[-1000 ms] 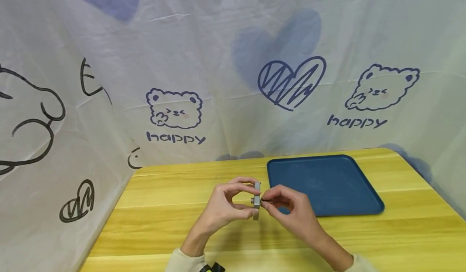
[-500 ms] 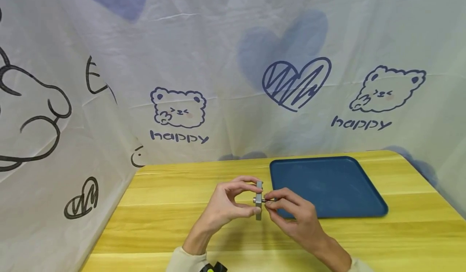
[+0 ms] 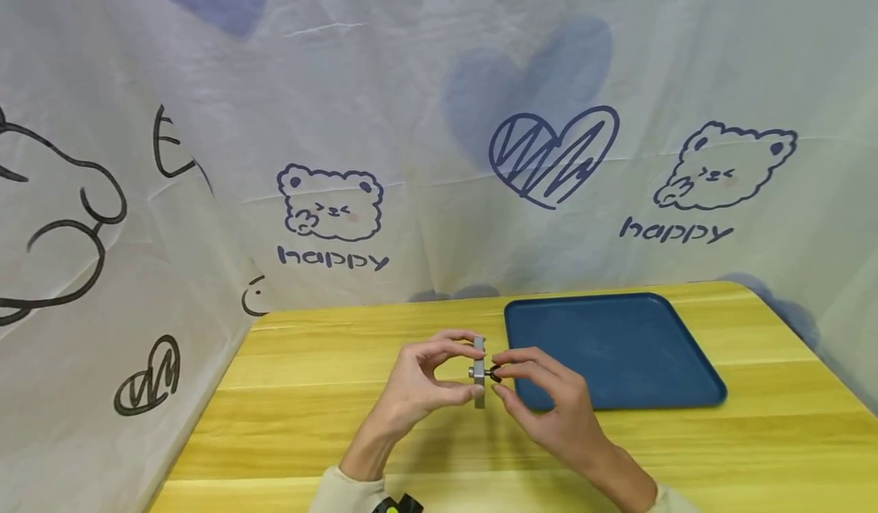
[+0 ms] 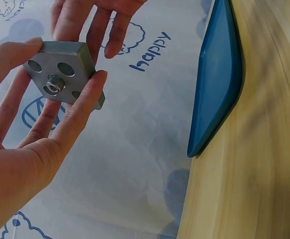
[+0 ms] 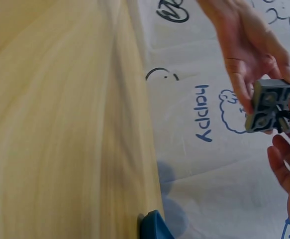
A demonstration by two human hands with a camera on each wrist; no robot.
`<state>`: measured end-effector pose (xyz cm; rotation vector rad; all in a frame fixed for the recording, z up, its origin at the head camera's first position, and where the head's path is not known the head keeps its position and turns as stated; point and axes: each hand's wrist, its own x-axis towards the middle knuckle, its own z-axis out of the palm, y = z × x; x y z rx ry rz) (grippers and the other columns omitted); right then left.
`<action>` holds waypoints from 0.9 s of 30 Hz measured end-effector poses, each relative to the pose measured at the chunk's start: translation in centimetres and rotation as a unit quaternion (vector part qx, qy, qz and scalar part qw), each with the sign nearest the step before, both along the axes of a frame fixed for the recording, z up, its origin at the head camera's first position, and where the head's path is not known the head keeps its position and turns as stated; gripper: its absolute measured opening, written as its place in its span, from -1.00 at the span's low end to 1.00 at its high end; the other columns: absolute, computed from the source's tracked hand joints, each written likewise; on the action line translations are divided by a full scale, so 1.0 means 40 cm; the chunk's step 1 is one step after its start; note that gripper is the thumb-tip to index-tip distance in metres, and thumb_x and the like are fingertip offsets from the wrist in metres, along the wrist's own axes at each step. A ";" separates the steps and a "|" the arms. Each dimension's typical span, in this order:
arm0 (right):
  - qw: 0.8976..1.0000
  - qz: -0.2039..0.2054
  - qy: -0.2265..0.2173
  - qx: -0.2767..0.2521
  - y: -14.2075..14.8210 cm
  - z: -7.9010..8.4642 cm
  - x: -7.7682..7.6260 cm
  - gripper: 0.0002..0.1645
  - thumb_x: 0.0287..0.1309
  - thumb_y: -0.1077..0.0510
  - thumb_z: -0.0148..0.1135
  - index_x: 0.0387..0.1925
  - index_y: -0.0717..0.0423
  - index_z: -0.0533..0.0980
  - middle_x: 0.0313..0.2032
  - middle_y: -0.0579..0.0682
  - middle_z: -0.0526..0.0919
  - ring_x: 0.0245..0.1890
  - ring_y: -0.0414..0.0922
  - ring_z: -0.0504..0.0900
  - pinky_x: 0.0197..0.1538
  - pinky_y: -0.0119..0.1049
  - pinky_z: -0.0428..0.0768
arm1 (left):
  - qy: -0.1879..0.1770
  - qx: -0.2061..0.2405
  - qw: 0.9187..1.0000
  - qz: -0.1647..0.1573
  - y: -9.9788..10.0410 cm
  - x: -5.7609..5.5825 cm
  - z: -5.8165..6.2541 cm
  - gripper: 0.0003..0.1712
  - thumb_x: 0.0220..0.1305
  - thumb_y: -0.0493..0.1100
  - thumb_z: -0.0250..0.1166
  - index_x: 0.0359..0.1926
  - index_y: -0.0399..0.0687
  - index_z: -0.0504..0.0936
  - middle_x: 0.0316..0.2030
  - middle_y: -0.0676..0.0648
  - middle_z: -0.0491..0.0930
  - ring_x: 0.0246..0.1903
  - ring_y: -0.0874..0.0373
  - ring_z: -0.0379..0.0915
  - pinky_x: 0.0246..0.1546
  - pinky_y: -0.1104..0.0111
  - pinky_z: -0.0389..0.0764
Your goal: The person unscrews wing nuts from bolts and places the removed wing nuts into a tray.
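My left hand (image 3: 411,387) grips a grey square metal block (image 4: 60,69) on edge above the table, thumb and fingers at opposite edges. The block has several round holes in its face. A silver bolt (image 4: 55,84) passes through one, its head on the left side. On the block's other side sits a dark wing nut (image 3: 495,373), by the bolt's end. My right hand (image 3: 562,402) is around that wing nut with fingertips spread: a finger appears to touch it, while the thumb is a little below. In the right wrist view the fingers partly hide the nut.
A blue tray (image 3: 617,353) lies behind and right of the hands on the yellow wood-grain table (image 3: 309,414). A printed cloth (image 3: 425,193) hangs around the back and sides. A black strap device (image 3: 401,504) is on the left wrist.
The right fingertips pinched the dark part a moment ago and have since spread apart. The wing nut now shows between them. The block has shifted slightly left and up, still in the left hand.
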<state>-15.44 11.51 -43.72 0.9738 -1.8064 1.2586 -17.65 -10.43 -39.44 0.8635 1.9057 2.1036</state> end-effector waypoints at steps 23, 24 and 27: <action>0.758 0.190 -0.606 -0.144 0.056 0.043 0.001 -0.59 0.42 0.08 0.29 0.09 0.32 0.57 -0.11 0.08 0.72 -0.16 -0.08 0.77 -0.11 -0.26 0.76 | 0.031 -0.065 0.997 -0.022 0.028 0.009 -0.020 -0.63 0.11 -0.47 0.50 -0.02 -0.24 0.77 0.26 -0.10 0.48 0.29 -0.06 0.35 0.01 0.11 0.73; 0.756 0.195 -0.608 -0.145 0.057 0.042 0.000 -0.62 0.41 0.10 0.29 0.08 0.31 0.58 -0.12 0.08 0.73 -0.17 -0.09 0.77 -0.12 -0.28 0.76 | 0.031 -0.066 0.997 -0.024 0.029 0.009 -0.020 -0.63 0.11 -0.47 0.50 -0.02 -0.24 0.77 0.25 -0.10 0.48 0.28 -0.06 0.36 0.00 0.11 0.73; 0.752 0.200 -0.611 -0.146 0.060 0.038 -0.002 -0.67 0.40 0.14 0.30 0.05 0.30 0.60 -0.15 0.07 0.75 -0.20 -0.11 0.77 -0.15 -0.31 0.75 | 0.033 -0.069 0.997 -0.030 0.031 0.008 -0.023 -0.63 0.11 -0.47 0.49 -0.02 -0.25 0.76 0.25 -0.11 0.47 0.27 -0.06 0.36 -0.01 0.11 0.74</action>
